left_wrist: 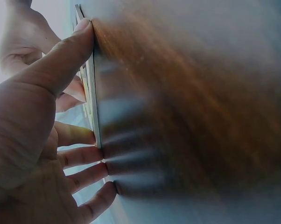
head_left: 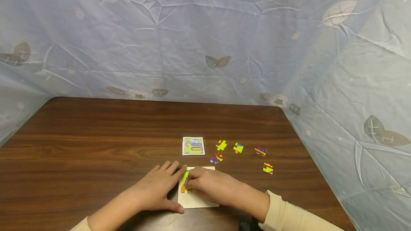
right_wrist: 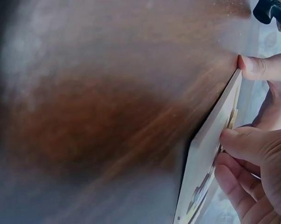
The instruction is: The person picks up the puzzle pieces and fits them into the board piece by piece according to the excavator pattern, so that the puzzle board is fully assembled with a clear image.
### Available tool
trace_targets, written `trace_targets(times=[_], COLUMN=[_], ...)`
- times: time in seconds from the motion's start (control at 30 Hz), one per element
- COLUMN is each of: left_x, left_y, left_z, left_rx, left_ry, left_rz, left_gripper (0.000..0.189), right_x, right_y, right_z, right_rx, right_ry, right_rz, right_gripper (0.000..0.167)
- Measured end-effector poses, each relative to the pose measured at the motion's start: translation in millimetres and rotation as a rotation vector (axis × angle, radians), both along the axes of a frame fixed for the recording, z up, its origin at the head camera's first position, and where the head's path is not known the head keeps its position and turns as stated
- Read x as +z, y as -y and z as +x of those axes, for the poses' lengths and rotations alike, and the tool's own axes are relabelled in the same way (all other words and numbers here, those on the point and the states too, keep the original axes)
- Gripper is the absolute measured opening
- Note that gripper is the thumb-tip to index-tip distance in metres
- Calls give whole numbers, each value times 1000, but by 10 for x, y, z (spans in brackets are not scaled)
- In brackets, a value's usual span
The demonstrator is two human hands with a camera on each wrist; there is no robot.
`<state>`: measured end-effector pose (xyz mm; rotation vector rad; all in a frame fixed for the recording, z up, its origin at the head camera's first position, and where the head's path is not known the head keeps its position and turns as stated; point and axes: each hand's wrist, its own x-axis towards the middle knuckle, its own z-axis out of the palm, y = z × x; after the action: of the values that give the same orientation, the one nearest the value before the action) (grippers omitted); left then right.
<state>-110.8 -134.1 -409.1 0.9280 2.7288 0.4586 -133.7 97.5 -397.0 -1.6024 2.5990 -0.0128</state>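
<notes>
A pale puzzle board point(head_left: 196, 202) lies near the table's front edge, with green and orange puzzle pieces point(head_left: 183, 188) along its left side. My left hand point(head_left: 157, 188) is spread at the board's left edge, fingertips on the table and thumb point(left_wrist: 80, 42) at the near corner. Over the board, my right hand point(head_left: 210, 184) has its thumb point(right_wrist: 243, 140) and curled fingers pinching a puzzle piece at the laid pieces. The fingers mostly hide that piece. Side-on in the right wrist view, the board point(right_wrist: 201, 154) shows some pieces standing slightly proud of its surface.
A square picture card point(head_left: 193, 146) of a digger lies beyond the board. Loose puzzle pieces, among them a green one point(head_left: 221, 145), another green one point(head_left: 238, 148), a purple one point(head_left: 260, 151) and several others, lie to the right. A patterned curtain point(head_left: 192, 38) surrounds the brown table point(head_left: 96, 134).
</notes>
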Motion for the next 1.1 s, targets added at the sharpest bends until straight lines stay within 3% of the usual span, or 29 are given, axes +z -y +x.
trace_targets(times=[0.2, 0.4, 0.57, 0.93, 1.1], left_x=[-2, 1, 3, 20, 18], left_y=[-2, 3, 4, -6, -4], left_z=[-7, -5, 0, -8, -3], left_rx=[-11, -13, -5, -10, -6], left_ry=[-15, -7, -3, -14, 14], left_rz=[2, -1, -1, -5, -6], left_gripper=[117, 117, 116, 116, 117], right_x=[24, 21, -3, 5, 3], right_y=[4, 7, 36, 100, 97], right_z=[8, 14, 29, 85, 134], right_rx=[58, 46, 66, -16, -31], right_ry=[-118, -76, -161, -187, -191], right_rz=[25, 0, -23, 12, 12], right_gripper=[25, 20, 11, 14, 15])
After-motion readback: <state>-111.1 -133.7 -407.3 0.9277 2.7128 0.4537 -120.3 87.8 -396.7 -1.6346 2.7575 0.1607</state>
